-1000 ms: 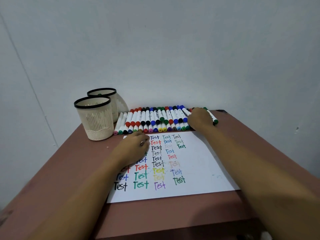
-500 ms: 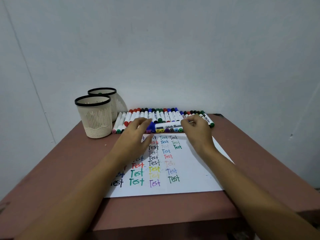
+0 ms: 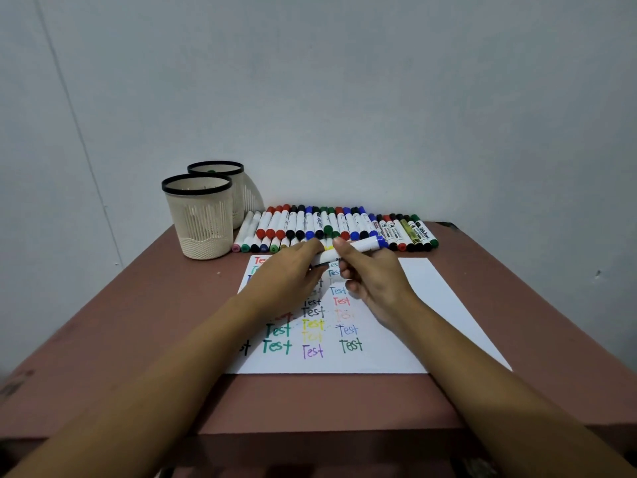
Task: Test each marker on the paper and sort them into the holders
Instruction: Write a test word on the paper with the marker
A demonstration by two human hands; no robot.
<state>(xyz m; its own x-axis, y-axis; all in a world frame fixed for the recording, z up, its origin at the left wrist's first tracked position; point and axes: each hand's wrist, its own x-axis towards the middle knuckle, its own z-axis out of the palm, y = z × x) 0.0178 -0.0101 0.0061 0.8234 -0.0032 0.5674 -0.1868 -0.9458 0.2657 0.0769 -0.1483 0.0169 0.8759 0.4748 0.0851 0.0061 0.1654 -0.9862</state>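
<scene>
Both hands hold one white marker with a blue end (image 3: pixel 365 244) above the top of the paper (image 3: pixel 424 305). My right hand (image 3: pixel 372 281) grips its barrel. My left hand (image 3: pixel 293 274) pinches the marker's left end, which my fingers mostly hide. The white paper lies mid-table, covered with "Test" words in many colours. A long row of capped markers (image 3: pixel 337 225) lies behind it, along the wall. Two cream mesh holders with black rims stand at the back left: the near holder (image 3: pixel 198 219) and the far holder (image 3: pixel 238 188).
The brown table (image 3: pixel 138 322) ends at a front edge near the bottom of the view and at a right edge past the paper. A grey wall closes off the back and left.
My right hand lifted a blue marker from the row and brought it over the paper. My left hand left the paper and took the marker's other end.
</scene>
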